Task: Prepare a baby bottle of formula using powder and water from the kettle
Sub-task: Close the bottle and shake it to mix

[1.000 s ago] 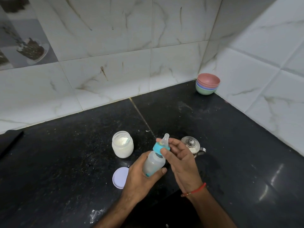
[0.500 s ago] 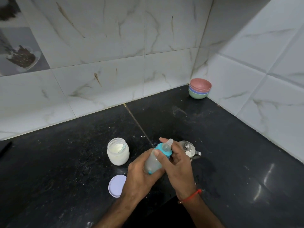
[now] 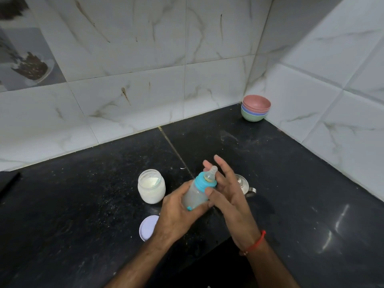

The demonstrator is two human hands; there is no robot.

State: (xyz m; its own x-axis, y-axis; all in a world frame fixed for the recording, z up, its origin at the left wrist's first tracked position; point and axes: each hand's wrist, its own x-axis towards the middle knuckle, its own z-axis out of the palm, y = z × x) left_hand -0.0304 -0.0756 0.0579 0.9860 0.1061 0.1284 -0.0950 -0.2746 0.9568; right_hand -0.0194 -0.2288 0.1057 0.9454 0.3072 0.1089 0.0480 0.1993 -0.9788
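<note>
Jar (image 3: pixel 151 186) left of bottle (image 3: pixel 197 194); lid (image 3: pixel 148 227) before jar; kettle (image 3: pixel 243 185) right.

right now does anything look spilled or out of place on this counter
Pale powder specks are scattered over the black stone counter, thickest around the open glass jar of white powder. Its round pale lid lies off beside the left hand. No puddle shows.

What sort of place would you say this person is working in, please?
Most likely a home kitchen corner: a black stone countertop meets marble-look wall tiles, nested coloured bowls sit in the corner, and an open jar of white powder stands by a small steel kettle.
</note>
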